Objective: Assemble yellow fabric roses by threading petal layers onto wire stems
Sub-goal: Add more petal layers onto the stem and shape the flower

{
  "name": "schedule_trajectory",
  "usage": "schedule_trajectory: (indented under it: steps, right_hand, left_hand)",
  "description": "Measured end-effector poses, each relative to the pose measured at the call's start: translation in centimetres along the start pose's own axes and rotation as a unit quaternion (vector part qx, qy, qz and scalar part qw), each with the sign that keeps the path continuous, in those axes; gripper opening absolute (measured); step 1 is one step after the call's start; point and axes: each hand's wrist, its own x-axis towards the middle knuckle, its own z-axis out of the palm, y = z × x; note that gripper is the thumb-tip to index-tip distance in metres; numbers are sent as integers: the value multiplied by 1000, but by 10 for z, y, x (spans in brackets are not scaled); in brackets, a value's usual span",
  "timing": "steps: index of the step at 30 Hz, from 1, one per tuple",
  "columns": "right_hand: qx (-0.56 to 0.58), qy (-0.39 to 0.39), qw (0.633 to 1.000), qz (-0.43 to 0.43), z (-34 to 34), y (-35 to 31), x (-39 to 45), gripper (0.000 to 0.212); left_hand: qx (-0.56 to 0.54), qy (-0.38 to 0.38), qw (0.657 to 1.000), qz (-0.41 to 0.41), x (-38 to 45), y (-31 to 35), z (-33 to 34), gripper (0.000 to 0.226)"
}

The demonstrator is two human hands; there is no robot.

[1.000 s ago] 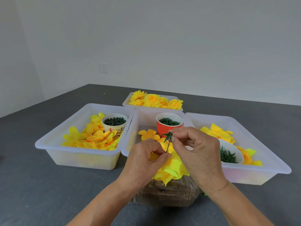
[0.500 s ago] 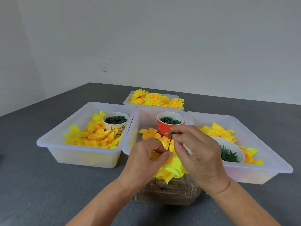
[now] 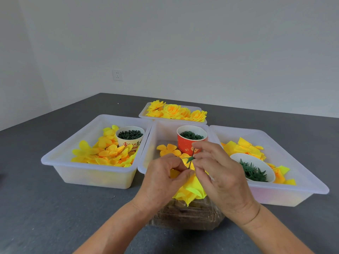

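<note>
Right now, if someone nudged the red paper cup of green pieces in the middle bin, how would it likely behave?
The red paper cup would probably tip rather than slide: it stands tall and narrow at the base. It likely feels light, being thin paper filled with small green plastic loops. If it tips, those loose pieces would probably scatter into the translucent white plastic bin.

Red characters — unreadable — on cream cup (image 3: pixel 130 142).

Single head-worn view, facing forward and down, close above the table (image 3: pixel 55 208)
</note>
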Motion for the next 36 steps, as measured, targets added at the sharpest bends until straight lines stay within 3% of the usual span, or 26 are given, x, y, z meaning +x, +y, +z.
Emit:
schedule_trajectory:
  steps: [8, 14, 17, 24, 27, 36]
  right_hand:
    - [138, -53, 979, 139, -9, -4, 3, 8]
    - [262, -41, 895, 359, -6, -8, 14, 21]
    - [278, -82, 863, 414, -4, -7, 19, 23]
    - [197, -152, 887, 390, -8, -6, 20, 18]
    - [166, -170, 899, 368, -8, -5, 21, 15]
    - [96, -251, 903, 336, -12, -4, 37, 18]
  left_hand:
    - [-32, 7, 998, -53, -2, -2, 0, 32]
    - [-33, 9, 997, -65, -2, -2, 1, 32]
    - [-52, 8, 997, -62, -3, -5, 1, 30]
    - [-113, -41, 989, -87, -3, -15, -6, 25]
    - [-124, -76, 984, -103, -4, -13, -13, 11]
    - [-124, -87, 978, -140, -5, -14, -16, 23]
